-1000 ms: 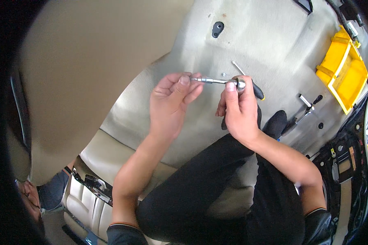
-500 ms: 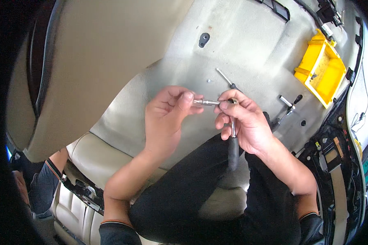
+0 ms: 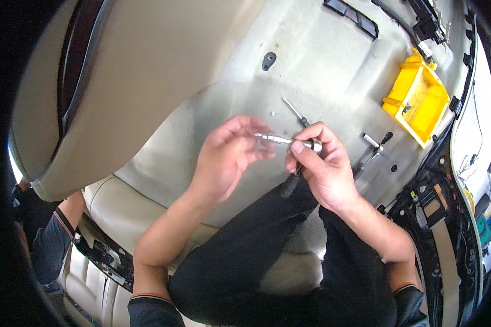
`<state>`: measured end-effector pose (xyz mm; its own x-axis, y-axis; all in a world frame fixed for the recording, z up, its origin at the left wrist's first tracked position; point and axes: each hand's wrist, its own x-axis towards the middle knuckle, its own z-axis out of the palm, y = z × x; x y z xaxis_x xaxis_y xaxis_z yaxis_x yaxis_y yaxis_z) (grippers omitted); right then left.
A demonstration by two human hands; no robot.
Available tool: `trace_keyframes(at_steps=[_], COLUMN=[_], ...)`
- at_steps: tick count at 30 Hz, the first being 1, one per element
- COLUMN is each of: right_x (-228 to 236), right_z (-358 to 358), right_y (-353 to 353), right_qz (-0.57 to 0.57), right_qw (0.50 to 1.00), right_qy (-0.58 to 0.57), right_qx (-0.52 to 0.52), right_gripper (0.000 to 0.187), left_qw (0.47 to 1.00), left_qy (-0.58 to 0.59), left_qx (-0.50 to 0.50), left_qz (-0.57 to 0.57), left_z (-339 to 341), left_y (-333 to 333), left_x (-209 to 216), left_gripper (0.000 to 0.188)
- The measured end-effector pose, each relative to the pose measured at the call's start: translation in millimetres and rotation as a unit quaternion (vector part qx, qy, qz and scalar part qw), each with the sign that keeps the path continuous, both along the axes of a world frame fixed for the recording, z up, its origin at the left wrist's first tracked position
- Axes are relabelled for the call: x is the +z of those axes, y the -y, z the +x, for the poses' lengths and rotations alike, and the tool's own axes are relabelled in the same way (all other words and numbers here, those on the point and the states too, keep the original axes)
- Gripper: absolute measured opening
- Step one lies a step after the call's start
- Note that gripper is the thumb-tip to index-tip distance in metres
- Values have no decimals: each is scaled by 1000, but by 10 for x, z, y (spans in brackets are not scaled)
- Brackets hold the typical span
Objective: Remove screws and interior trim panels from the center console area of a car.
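A person in black trousers [image 3: 245,240] sits inside a car, both bare hands raised in front of them over the pale grey carpeted floor [image 3: 322,65]. The right hand [image 3: 327,163] has its grip closed, thumb and fingers pinching a silver ratchet wrench with a round head [image 3: 312,145] and a dark handle that drops below the hand; holding it by the head seems to keep its slim, stepped metal shaft [image 3: 275,139] steady and nearly level, pointing left. Around the shaft's far end, the left hand [image 3: 221,158] has a loose grip, fingers curled but spread apart and blurred; whether they touch the metal I cannot tell. Beyond the hands, on the floor, lie a small pale piece [image 3: 273,114] and a thin silver-shafted screwdriver [image 3: 293,109], its lower end hidden by the right hand. Farther right rests a chrome tool with a short crossbar [image 3: 372,140]. Near the floor's right edge, beside the black door-side trim, a yellow plastic bin [image 3: 402,86] sits with its hollow side upward, probably placed there to leave working room yet stay reachable.
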<state>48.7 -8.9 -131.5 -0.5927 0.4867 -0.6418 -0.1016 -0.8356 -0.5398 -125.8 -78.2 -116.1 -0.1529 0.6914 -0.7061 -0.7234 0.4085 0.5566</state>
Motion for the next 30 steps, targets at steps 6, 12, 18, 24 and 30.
trace_keyframes(at_steps=[6, 12, 18, 24, 30], right_x=[11, 14, 41, 23, -131], right_z=[8, 2, 0, 21, 39], right_y=[35, 46, 13, -11, 18], right_qz=[152, 234, 435, 565, 559], right_qw=[988, 970, 886, 810, 808], right_qy=[15, 55, 141, 143, 147], right_qx=[-6, 42, 75, 68, 119], right_gripper=[12, 15, 17, 18, 16], left_qw=[989, 971, 968, 971, 994], left_qy=[-23, -135, -132, -122, 6], left_qx=[-137, -182, -205, -180, -105], left_qz=[57, 73, 64, 101, -7], left_z=[30, 71, 30, 101, 44], left_y=[86, 52, 64, 59, 193], left_x=[-54, 17, 6, -35, -259], left_gripper=[24, 22, 21, 22, 23])
